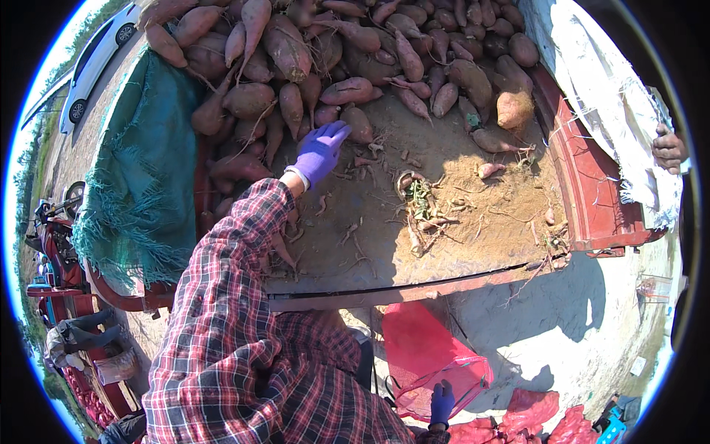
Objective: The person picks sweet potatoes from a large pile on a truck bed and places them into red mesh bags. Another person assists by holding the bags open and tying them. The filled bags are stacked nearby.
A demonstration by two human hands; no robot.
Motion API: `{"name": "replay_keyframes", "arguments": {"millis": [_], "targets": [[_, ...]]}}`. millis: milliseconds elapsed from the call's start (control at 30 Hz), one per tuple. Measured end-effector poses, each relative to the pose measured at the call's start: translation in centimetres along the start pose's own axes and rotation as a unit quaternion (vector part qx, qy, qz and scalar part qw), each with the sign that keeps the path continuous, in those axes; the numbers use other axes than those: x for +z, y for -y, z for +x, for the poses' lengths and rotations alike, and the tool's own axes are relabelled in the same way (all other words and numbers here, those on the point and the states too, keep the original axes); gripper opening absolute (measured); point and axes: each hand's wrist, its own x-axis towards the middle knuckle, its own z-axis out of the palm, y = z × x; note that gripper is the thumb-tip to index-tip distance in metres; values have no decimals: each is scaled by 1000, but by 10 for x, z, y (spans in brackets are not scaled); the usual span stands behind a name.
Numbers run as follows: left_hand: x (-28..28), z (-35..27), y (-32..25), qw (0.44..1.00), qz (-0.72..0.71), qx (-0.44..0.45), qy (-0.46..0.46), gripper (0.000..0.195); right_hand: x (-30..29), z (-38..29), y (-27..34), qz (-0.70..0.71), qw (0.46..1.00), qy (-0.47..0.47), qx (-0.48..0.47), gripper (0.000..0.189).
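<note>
My left hand (319, 154), in a purple glove, reaches over the truck bed (344, 222) to the near edge of a large heap of sweet potatoes (285, 50). Its extended fingers lie beside a brownish sweet potato (356, 125); whether they touch it is unclear, and the palm side is hidden. Low in the view, my right hand (442, 402), gloved alike, is at the mouth of a pink-red mesh bag (419, 338). Its fingers point upward against the mesh. I cannot tell if they grip it.
Loose roots and leaves (421, 205) litter the bed. A green woven sheet (147, 166) covers its left side; white sheeting (599, 83) hangs over the right red wall (577, 150). Another person's hand (669, 149) is at far right. Filled red bags (530, 410) lie on the ground.
</note>
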Motion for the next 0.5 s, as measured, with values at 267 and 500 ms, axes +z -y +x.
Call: {"name": "replay_keyframes", "arguments": {"millis": [267, 500], "targets": [[48, 97, 22, 949, 134, 107, 265, 68, 6, -23, 126, -160, 973, -43, -160, 35], [23, 41, 31, 877, -417, -216, 98, 69, 67, -14, 341, 3, 968, 50, -246, 34]]}}
